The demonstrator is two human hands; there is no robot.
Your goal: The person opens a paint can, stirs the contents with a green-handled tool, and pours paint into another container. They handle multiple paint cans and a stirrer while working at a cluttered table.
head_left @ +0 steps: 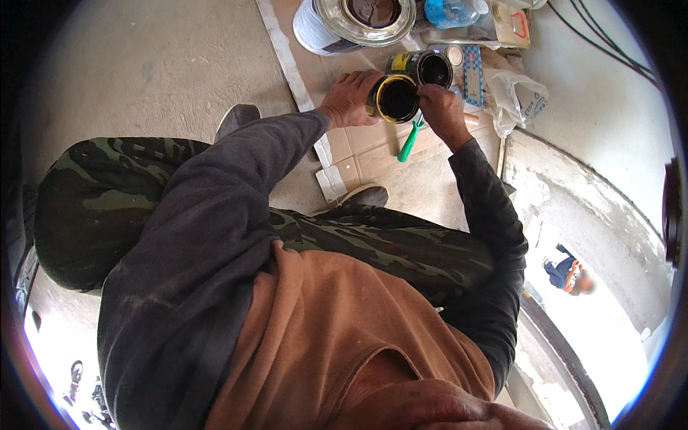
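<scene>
My left hand (pixel 351 99) is wrapped around the left side of a small paint can (pixel 396 99) with a yellow rim and a dark inside. At the can's right edge, my right hand (pixel 443 113) has its fingers pinched together; whatever they hold is too small to make out. A second small can (pixel 435 69), dark inside with a yellow patch on its side, stands right behind the first. Below the cans, a green-handled tool (pixel 410 141) lies on the cardboard, its head partly hidden.
A large metal can (pixel 315 30) of brown paint stands at the back on flattened cardboard (pixel 358 154). Behind lies a blue-labelled bottle (pixel 451 12). To the right are a blue patterned strip (pixel 473 75), a plastic bag (pixel 512 97) and a wall (pixel 573 79). Another person (pixel 562 274) appears far right.
</scene>
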